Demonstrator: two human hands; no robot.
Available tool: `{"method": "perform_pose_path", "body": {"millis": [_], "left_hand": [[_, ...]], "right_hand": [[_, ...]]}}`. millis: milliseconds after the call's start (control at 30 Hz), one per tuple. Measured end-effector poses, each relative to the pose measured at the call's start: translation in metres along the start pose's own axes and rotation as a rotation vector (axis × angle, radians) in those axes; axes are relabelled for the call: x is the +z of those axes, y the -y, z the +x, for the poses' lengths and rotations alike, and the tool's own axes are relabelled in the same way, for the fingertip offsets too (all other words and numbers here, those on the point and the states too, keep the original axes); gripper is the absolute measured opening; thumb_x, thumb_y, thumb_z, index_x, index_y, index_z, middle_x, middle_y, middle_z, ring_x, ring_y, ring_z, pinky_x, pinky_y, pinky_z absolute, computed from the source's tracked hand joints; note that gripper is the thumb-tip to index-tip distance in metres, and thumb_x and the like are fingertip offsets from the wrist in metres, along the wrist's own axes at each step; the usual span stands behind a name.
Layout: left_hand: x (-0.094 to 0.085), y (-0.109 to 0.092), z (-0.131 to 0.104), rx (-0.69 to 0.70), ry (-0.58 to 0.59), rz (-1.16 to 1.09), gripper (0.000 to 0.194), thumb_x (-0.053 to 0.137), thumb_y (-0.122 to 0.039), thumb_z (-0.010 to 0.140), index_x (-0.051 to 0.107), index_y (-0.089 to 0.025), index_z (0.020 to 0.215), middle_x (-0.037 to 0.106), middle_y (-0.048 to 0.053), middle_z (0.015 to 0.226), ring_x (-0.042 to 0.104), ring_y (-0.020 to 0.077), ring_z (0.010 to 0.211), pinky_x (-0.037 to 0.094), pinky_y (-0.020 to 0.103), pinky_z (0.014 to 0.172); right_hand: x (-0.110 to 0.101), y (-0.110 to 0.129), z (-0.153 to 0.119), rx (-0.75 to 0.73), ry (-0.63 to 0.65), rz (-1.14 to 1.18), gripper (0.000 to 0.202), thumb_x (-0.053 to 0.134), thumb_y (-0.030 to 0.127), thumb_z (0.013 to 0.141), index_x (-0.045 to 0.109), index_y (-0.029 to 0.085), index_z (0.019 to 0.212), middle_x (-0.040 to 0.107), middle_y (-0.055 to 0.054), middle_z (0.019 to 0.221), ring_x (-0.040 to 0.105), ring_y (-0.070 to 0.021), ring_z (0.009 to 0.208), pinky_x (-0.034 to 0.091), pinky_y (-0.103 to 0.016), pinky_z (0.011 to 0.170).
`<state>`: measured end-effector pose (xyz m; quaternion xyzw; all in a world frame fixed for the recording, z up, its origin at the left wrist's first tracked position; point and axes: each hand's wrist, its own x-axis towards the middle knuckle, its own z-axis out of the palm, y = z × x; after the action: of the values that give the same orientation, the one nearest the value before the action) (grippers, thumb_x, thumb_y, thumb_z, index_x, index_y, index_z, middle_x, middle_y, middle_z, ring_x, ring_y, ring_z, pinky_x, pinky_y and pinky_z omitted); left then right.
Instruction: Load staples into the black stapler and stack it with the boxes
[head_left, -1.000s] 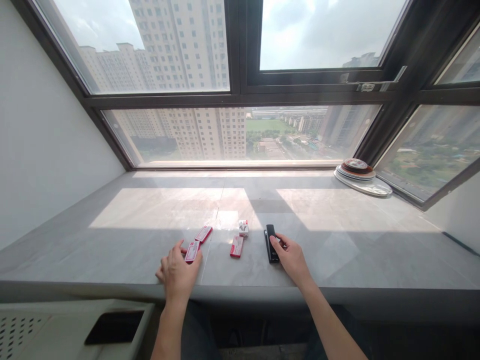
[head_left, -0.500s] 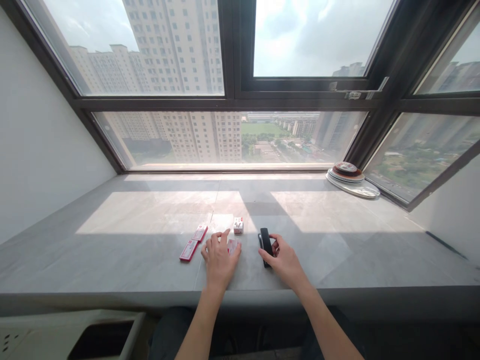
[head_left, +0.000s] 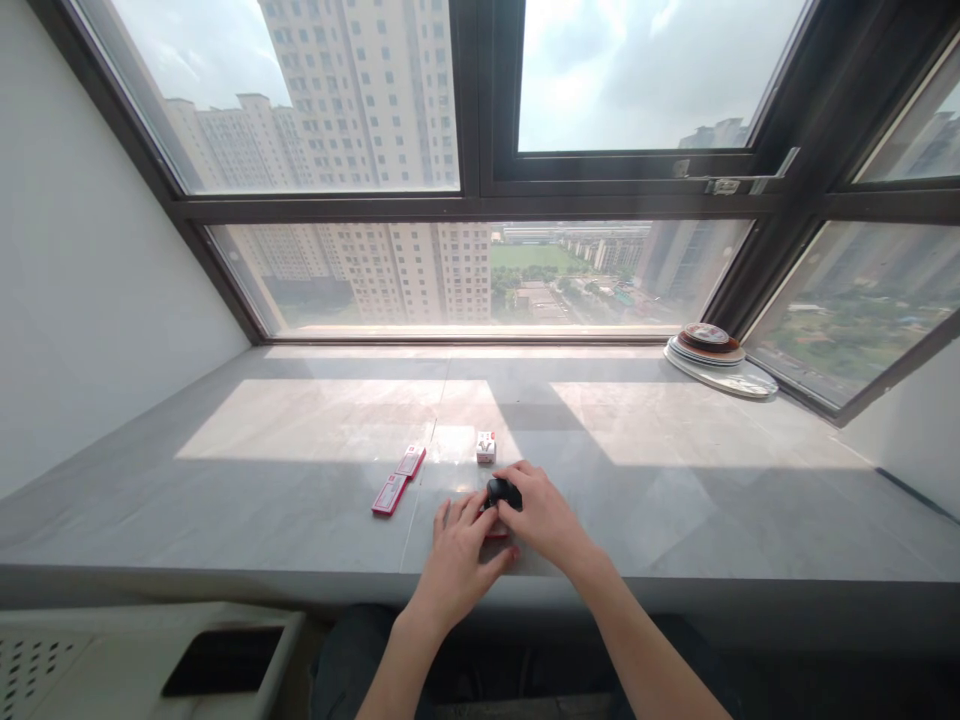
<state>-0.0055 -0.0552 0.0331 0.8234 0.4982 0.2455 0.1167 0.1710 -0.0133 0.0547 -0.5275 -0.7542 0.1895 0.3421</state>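
My right hand [head_left: 538, 510] grips a black stapler [head_left: 504, 492] and holds it end-on toward the camera, close above a small red box [head_left: 495, 528]. Curled around that box is my left hand [head_left: 466, 540], its fingertips close to the stapler; both hands hide most of the box. A small white box [head_left: 486, 447] with a printed picture stands just beyond my hands. To the left lie two flat pink-and-white packs, a nearer one [head_left: 390, 495] and a farther one [head_left: 411, 460], end to end.
A stack of plates [head_left: 709, 350] sits in the back right corner by the dark window frame. The grey stone sill [head_left: 262, 500] ends at a front edge close to my wrists. Below on the left is a pale plastic unit [head_left: 90, 650] with a dark recess.
My right hand has carried the stapler left and turned it, bringing it over the red box. My left hand has shifted slightly right. The view has moved a little.
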Motion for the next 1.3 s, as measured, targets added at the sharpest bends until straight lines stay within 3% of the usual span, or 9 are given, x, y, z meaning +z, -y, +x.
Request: {"method": "perform_pose_path", "body": {"millis": [133,233,467,600,700,867,967,1067,1300], "left_hand": [[-0.005,0.008,-0.003,-0.011,0.019,0.004,0.045,0.067,-0.038,0.09,0.056,-0.038,0.133,0.053,0.0,0.148,0.041,0.029,0.141,0.021,0.059,0.121],[-0.01,0.012,-0.003,-0.026,0.011,0.007,0.044,0.066,-0.039,0.091,0.056,-0.038,0.134,0.052,-0.001,0.15,0.043,0.0282,0.14,0.024,0.058,0.12],[-0.017,0.021,-0.001,-0.024,-0.002,-0.043,0.046,0.067,-0.036,0.089,0.058,-0.038,0.134,0.051,-0.001,0.151,0.047,0.0285,0.136,0.032,0.056,0.118],[-0.026,0.031,-0.003,-0.015,0.012,-0.153,0.045,0.067,-0.028,0.087,0.059,-0.034,0.131,0.046,0.001,0.155,0.043,0.0264,0.141,0.038,0.047,0.117],[-0.03,0.035,-0.004,-0.028,-0.004,-0.168,0.034,0.067,-0.026,0.087,0.062,-0.031,0.121,0.042,0.002,0.158,0.038,0.0275,0.145,0.04,0.048,0.116],[-0.02,0.025,0.0,-0.031,-0.007,-0.087,0.023,0.072,-0.033,0.085,0.064,-0.03,0.107,0.044,0.001,0.155,0.04,0.0297,0.142,0.031,0.055,0.119],[-0.011,0.02,0.003,-0.032,-0.022,-0.052,0.023,0.075,-0.037,0.083,0.066,-0.029,0.103,0.046,0.001,0.153,0.04,0.0308,0.141,0.022,0.06,0.121],[-0.008,0.025,0.002,-0.049,-0.034,-0.055,0.026,0.078,-0.038,0.081,0.067,-0.029,0.103,0.048,0.002,0.151,0.042,0.0314,0.139,0.025,0.06,0.119],[-0.02,0.034,-0.002,-0.018,-0.026,-0.1,0.025,0.073,-0.035,0.085,0.067,-0.031,0.109,0.053,0.001,0.148,0.049,0.0269,0.134,0.031,0.052,0.119]], "right_hand": [[0.014,0.017,0.008,0.04,-0.089,0.038,0.015,0.071,0.029,0.081,0.07,0.023,0.094,0.065,-0.004,0.1,0.061,-0.0219,0.092,0.042,-0.04,0.098],[0.012,0.014,0.015,0.119,-0.211,0.261,0.019,0.069,0.036,0.082,0.069,0.021,0.094,0.068,-0.004,0.096,0.062,-0.0207,0.087,0.048,-0.035,0.087],[-0.021,-0.055,-0.005,0.538,-0.489,0.89,0.036,0.053,0.052,0.089,0.066,0.02,0.101,0.07,-0.007,0.105,0.066,-0.0212,0.093,0.059,-0.029,0.066],[-0.037,-0.087,-0.029,0.734,-0.387,0.824,0.039,0.057,0.058,0.086,0.063,0.021,0.099,0.068,-0.006,0.096,0.069,-0.0198,0.076,0.059,-0.03,0.055],[-0.039,-0.084,-0.04,0.767,-0.236,0.598,0.046,0.049,0.065,0.09,0.06,0.022,0.098,0.063,-0.001,0.076,0.058,-0.0139,0.049,0.045,-0.024,0.04],[-0.009,-0.033,-0.045,0.454,0.083,0.214,0.041,0.049,0.056,0.094,0.06,0.02,0.078,0.063,-0.001,0.065,0.058,-0.0145,0.058,0.037,-0.024,0.052],[0.013,-0.01,-0.042,0.358,0.106,0.184,0.034,0.051,0.049,0.094,0.062,0.02,0.081,0.065,0.0,0.066,0.059,-0.0161,0.063,0.035,-0.025,0.057],[0.019,-0.012,-0.04,0.378,0.101,0.2,0.032,0.052,0.047,0.094,0.061,0.02,0.08,0.063,0.0,0.063,0.057,-0.0163,0.061,0.034,-0.026,0.056],[-0.016,-0.048,-0.046,0.445,0.085,0.112,0.029,0.054,0.046,0.093,0.06,0.02,0.08,0.062,0.001,0.061,0.058,-0.0175,0.06,0.034,-0.027,0.056]]}}
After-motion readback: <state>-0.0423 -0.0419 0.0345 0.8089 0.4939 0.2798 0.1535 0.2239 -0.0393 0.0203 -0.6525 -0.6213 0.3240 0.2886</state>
